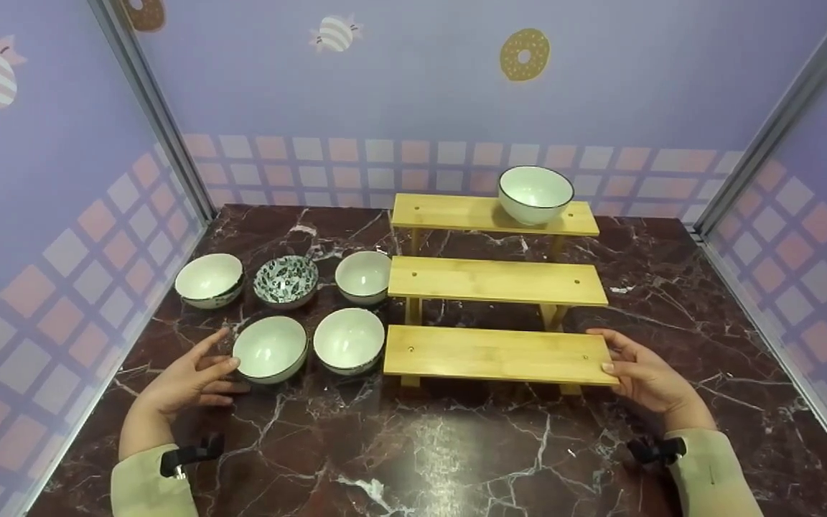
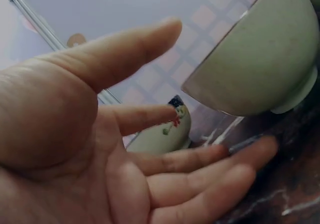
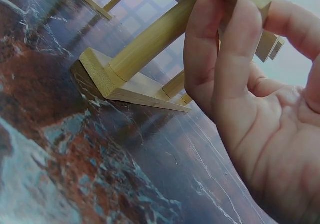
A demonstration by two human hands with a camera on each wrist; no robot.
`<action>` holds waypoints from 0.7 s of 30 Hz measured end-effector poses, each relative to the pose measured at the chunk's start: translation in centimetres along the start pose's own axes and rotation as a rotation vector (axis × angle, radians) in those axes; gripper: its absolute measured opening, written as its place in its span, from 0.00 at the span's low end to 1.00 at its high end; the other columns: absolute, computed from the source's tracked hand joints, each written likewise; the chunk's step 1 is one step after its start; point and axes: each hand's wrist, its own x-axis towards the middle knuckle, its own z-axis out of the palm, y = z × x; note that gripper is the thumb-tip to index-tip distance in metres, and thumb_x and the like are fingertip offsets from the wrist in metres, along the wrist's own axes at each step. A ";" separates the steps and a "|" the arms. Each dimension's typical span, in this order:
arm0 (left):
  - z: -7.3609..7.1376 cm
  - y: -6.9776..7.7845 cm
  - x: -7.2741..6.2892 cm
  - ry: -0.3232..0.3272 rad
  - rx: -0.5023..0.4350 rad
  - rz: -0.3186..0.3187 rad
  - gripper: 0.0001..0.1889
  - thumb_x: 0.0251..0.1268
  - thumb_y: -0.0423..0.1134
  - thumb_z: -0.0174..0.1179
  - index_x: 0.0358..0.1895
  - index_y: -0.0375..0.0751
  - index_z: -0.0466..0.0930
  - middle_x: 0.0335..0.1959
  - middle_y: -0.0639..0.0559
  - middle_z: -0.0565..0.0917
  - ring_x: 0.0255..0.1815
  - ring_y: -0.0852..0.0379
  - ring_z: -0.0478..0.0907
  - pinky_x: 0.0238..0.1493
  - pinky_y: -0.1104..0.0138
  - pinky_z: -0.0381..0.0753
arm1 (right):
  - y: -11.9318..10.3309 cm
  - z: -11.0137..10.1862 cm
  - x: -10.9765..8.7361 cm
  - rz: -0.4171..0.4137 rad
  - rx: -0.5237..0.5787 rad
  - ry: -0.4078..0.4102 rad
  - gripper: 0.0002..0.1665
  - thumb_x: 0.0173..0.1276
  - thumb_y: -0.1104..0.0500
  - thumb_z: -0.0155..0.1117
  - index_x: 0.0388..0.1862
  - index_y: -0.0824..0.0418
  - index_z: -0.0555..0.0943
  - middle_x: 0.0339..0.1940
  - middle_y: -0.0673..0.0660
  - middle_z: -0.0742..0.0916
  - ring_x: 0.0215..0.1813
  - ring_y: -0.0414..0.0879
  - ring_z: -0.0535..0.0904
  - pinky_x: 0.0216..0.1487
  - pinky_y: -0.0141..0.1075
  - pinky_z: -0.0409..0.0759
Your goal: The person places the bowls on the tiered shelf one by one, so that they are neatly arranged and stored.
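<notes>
Watching the feeds remotely, I take the three-tier bamboo stand (image 1: 492,352) as my landmark. I see the right hand (image 1: 647,377) pinching the right end of its lowest shelf, thumb at the board's edge; in the right wrist view, fingers reach beneath the board. I note the left hand (image 1: 194,380) well left of the stand, thumb and fingers spread wide and holding nothing, at the near left white bowl (image 1: 270,350). Thumb contact with that bowl: cannot tell, as the head view shows them meeting and the left wrist view shows them apart.

Orientation: the stand's shelves run lengthwise left to right, tiers rising away from the person. The near left white bowl sits upright, mouth up; being round, it has no long axis.

Left of the stand I also log a second near white bowl (image 1: 349,341) and, farther back, a white bowl (image 1: 209,280), a dark-patterned bowl (image 1: 286,280) and a dark-rimmed bowl (image 1: 363,276). A black-rimmed white bowl (image 1: 535,197) stands upright on the stand's top shelf, right of its middle.
</notes>
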 end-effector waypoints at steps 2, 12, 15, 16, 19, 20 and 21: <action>0.0 -0.3 0.1 -0.043 -0.044 0.020 0.47 0.82 0.44 0.52 0.84 0.46 0.23 0.76 0.17 0.51 0.51 0.50 0.89 0.51 0.57 0.92 | 0.0 0.0 0.0 0.000 0.002 0.002 0.35 0.78 0.77 0.37 0.79 0.55 0.61 0.57 0.54 0.83 0.45 0.39 0.86 0.41 0.25 0.88; 0.5 -1.7 1.1 -0.227 -0.259 0.126 0.47 0.82 0.33 0.49 0.83 0.55 0.20 0.82 0.30 0.22 0.54 0.45 0.88 0.50 0.53 0.92 | 0.0 0.0 0.0 0.005 0.009 -0.004 0.35 0.79 0.77 0.36 0.78 0.53 0.62 0.58 0.54 0.83 0.47 0.40 0.87 0.42 0.25 0.89; 0.7 -1.9 1.4 -0.219 -0.284 0.142 0.47 0.81 0.31 0.49 0.83 0.56 0.21 0.82 0.29 0.24 0.52 0.45 0.88 0.49 0.54 0.93 | -0.1 0.0 0.0 0.001 0.017 -0.009 0.34 0.79 0.77 0.37 0.77 0.53 0.64 0.59 0.54 0.82 0.47 0.40 0.87 0.42 0.26 0.89; 0.8 -2.0 1.5 -0.213 -0.289 0.144 0.47 0.81 0.30 0.49 0.83 0.56 0.21 0.82 0.29 0.25 0.52 0.45 0.88 0.49 0.54 0.93 | -0.1 0.0 0.0 0.000 0.022 -0.012 0.34 0.79 0.77 0.36 0.77 0.53 0.64 0.59 0.55 0.82 0.48 0.41 0.87 0.43 0.26 0.89; 1.0 -2.1 1.8 -0.194 -0.300 0.140 0.47 0.81 0.31 0.50 0.84 0.58 0.22 0.82 0.27 0.28 0.50 0.45 0.88 0.48 0.54 0.93 | -0.1 0.0 0.1 -0.002 0.035 -0.023 0.35 0.78 0.78 0.36 0.77 0.53 0.64 0.59 0.55 0.82 0.48 0.41 0.87 0.44 0.26 0.90; 1.0 -2.1 1.8 -0.189 -0.303 0.138 0.47 0.81 0.31 0.50 0.84 0.58 0.23 0.82 0.27 0.29 0.50 0.45 0.89 0.48 0.54 0.93 | -0.1 0.0 0.1 -0.003 0.038 -0.026 0.35 0.78 0.78 0.35 0.77 0.53 0.63 0.59 0.55 0.82 0.48 0.41 0.87 0.44 0.26 0.90; 1.1 -2.1 1.9 -0.187 -0.305 0.138 0.47 0.81 0.31 0.50 0.84 0.58 0.23 0.82 0.27 0.29 0.49 0.45 0.89 0.48 0.54 0.93 | -0.1 0.0 0.1 -0.003 0.040 -0.028 0.35 0.78 0.78 0.35 0.77 0.54 0.63 0.58 0.55 0.82 0.48 0.41 0.87 0.44 0.26 0.90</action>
